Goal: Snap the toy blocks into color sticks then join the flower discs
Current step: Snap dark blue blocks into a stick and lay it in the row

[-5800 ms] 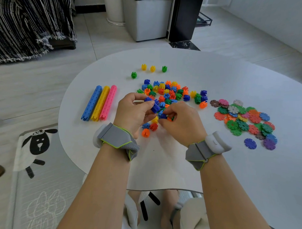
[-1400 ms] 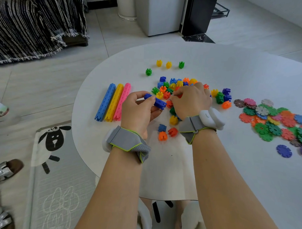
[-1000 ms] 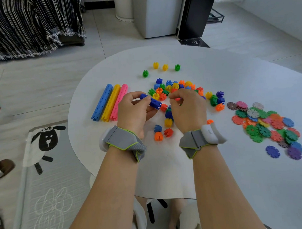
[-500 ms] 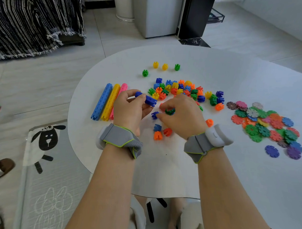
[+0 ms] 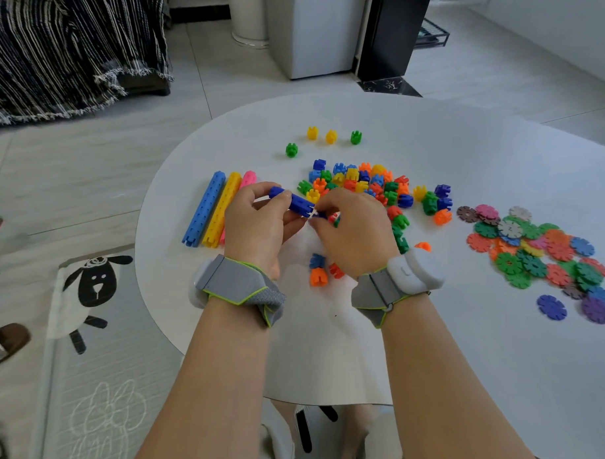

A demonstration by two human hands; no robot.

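The short dark-blue stick of snapped plastic blocks is held above the white round table by the left hand, whose thumb and curled fingers are wrapped round its left half. Its long axis is laid from upper left to lower right, so that the free, notched end is pointed at the right hand, just beside it. Between the right hand's pinched fingertips a small blue plastic block is glimpsed, mostly hidden. It is held all but touching the notched end, and whether it is seated cannot be told.

The coming push is judged to run along the stick's axis, from the right hand toward the left, with the left hand used as the brace.

The dark-blue stick is seen to be only a few blocks long, far shorter than the finished light-blue stick, yellow stick and pink stick laid side by side just left of the left hand. The heap of loose coloured blocks is spread beyond the hands. The pile of flat flower discs, well apart at the right, is not yet joined.
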